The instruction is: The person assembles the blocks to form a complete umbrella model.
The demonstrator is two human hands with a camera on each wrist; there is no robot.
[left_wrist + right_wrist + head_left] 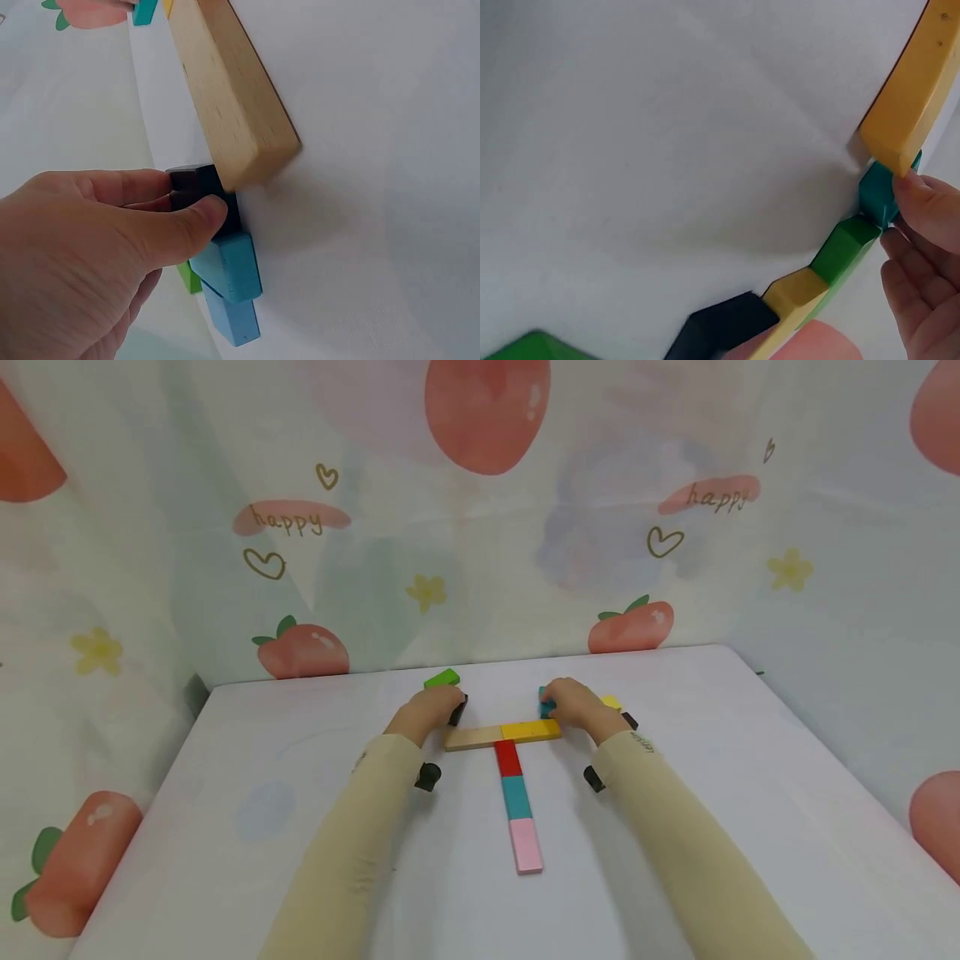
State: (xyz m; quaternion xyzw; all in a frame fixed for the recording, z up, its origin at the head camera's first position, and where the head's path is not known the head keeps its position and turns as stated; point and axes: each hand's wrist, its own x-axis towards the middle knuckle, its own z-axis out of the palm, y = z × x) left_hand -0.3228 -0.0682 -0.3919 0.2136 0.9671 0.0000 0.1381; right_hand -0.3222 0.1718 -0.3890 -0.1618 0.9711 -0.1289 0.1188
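In the left wrist view my left hand [105, 240] pinches a black block [202, 184] between thumb and fingers, at the end of a natural wood plank [232, 94]. A light blue block [231, 268] and a blue block [231, 319] lie beside it, with a green block [189, 278] partly hidden. My right hand [937, 247] holds a teal block [876, 189] between thumb and fingers, at the end of a yellow plank [911, 90]. From the teal block a row runs on: a green block [844, 251], a short yellow block [799, 292] and a black block [727, 326].
On the white table [225, 860], the wood and yellow planks form a crossbar. A red block [508, 758], a teal block [517, 797] and a pink block [526, 846] run from it toward me. A patterned cloth [487, 568] hangs behind the table.
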